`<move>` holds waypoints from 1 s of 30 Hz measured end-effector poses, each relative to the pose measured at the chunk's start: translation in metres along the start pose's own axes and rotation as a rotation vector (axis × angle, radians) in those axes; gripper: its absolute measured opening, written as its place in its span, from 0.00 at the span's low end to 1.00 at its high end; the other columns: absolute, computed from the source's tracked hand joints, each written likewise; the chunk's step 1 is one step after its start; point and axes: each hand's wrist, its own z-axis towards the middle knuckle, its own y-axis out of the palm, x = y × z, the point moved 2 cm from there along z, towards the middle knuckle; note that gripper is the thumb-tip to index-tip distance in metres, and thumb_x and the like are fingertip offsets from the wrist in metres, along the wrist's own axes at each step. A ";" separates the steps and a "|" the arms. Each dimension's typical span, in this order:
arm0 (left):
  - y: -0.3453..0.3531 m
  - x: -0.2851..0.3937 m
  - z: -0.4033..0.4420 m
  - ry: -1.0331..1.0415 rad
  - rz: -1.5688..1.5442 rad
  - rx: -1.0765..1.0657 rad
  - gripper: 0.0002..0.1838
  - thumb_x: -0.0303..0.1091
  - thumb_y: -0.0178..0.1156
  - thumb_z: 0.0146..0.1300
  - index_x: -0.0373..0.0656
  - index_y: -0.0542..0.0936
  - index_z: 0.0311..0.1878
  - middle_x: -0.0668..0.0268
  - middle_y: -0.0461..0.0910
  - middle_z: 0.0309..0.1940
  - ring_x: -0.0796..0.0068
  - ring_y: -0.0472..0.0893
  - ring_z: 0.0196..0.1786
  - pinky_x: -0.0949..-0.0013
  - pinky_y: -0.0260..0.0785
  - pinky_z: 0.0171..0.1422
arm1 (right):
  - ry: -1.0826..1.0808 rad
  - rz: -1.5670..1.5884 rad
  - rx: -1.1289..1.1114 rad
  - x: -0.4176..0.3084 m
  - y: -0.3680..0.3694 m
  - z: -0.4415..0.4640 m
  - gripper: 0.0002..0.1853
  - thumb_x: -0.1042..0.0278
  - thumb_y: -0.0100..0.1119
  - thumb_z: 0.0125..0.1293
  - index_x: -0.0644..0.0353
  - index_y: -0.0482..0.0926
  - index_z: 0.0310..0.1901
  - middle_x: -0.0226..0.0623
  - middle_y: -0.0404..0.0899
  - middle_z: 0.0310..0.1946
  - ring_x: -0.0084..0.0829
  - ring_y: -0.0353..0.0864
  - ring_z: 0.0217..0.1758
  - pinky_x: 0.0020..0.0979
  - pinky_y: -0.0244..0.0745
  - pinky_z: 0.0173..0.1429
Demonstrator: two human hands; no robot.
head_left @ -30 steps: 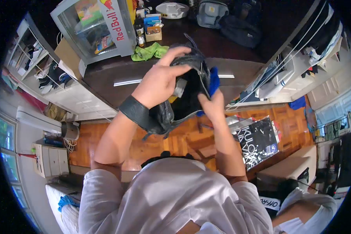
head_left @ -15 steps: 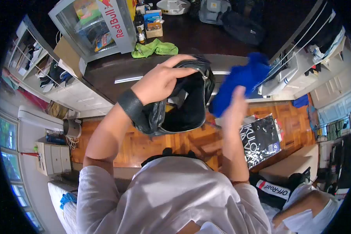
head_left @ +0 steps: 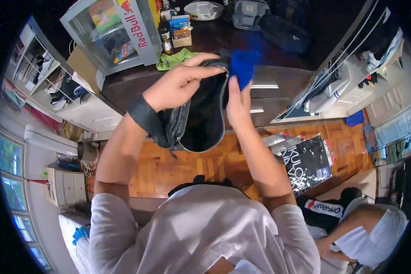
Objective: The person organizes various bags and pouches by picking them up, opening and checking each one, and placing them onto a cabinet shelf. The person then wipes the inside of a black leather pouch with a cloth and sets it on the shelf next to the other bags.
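My left hand (head_left: pixel 176 86) grips the upper rim of a black leather bag (head_left: pixel 171 125), its fingers over the edge. The zipped mouth of the bag gapes toward me, and its inside is dark. A wide black strap circles my left wrist; whether it belongs to the bag I cannot tell. In my right hand (head_left: pixel 239 104) is a blue cloth (head_left: pixel 243 67), pinched by the fingers at the bag's right rim. The upper part of the cloth is blurred by motion.
A small Red Bull fridge (head_left: pixel 139 34), a green cloth (head_left: pixel 176 58) and a grey pouch (head_left: pixel 250 14) stand or lie on the dark cabinet. Packaged black items (head_left: pixel 306 164) lie on the wooden floor. At the lower right sits another person (head_left: pixel 351 228).
My right hand has brought the blue cloth leftward, from apart from the bag to its right rim. The bag has shifted slightly left.
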 end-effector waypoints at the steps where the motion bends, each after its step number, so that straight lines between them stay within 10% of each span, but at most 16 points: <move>1: -0.002 0.000 -0.001 -0.052 -0.001 0.007 0.26 0.14 0.43 0.53 0.40 0.75 0.54 0.56 0.65 0.61 0.61 0.64 0.66 0.68 0.52 0.68 | -0.019 0.047 -0.022 0.002 0.011 0.014 0.29 0.46 0.44 0.68 0.68 0.67 0.54 0.41 0.72 0.49 0.30 0.70 0.51 0.32 0.62 0.59; 7: -0.019 -0.017 -0.011 -0.077 -0.029 0.101 0.28 0.12 0.41 0.51 0.40 0.75 0.55 0.57 0.63 0.62 0.62 0.64 0.66 0.68 0.51 0.68 | 0.058 -0.197 -0.109 0.009 0.004 0.035 0.22 0.46 0.51 0.65 0.61 0.76 0.31 0.33 0.76 0.25 0.25 0.72 0.33 0.29 0.68 0.42; 14: -0.022 0.025 -0.008 -0.065 0.246 0.009 0.13 0.19 0.50 0.54 0.39 0.80 0.40 0.58 0.69 0.52 0.63 0.70 0.57 0.65 0.60 0.61 | 0.072 0.060 0.120 0.014 -0.006 0.037 0.23 0.45 0.51 0.66 0.59 0.71 0.27 0.21 0.65 0.22 0.20 0.62 0.27 0.25 0.62 0.34; 21: -0.008 0.001 0.011 -0.264 -0.615 0.443 0.14 0.42 0.57 0.64 0.41 0.70 0.38 0.73 0.69 0.33 0.84 0.67 0.39 0.78 0.61 0.46 | -0.052 0.110 0.121 -0.016 -0.002 0.043 0.19 0.49 0.50 0.68 0.57 0.68 0.28 0.21 0.64 0.26 0.18 0.59 0.30 0.22 0.58 0.35; 26: 0.014 0.009 0.008 -0.430 -0.654 0.105 0.38 0.52 0.64 0.55 0.34 0.67 0.61 0.60 0.74 0.52 0.74 0.71 0.55 0.74 0.58 0.63 | -0.155 -0.055 0.110 -0.036 0.001 0.046 0.22 0.49 0.50 0.68 0.60 0.69 0.25 0.25 0.68 0.23 0.19 0.64 0.29 0.25 0.62 0.34; 30: 0.030 0.008 0.022 -0.618 -1.074 0.372 0.24 0.51 0.49 0.65 0.39 0.75 0.52 0.67 0.79 0.44 0.79 0.77 0.43 0.73 0.68 0.51 | -0.265 0.124 -0.046 -0.026 0.011 0.041 0.21 0.54 0.50 0.68 0.65 0.69 0.50 0.41 0.70 0.49 0.32 0.68 0.53 0.30 0.62 0.59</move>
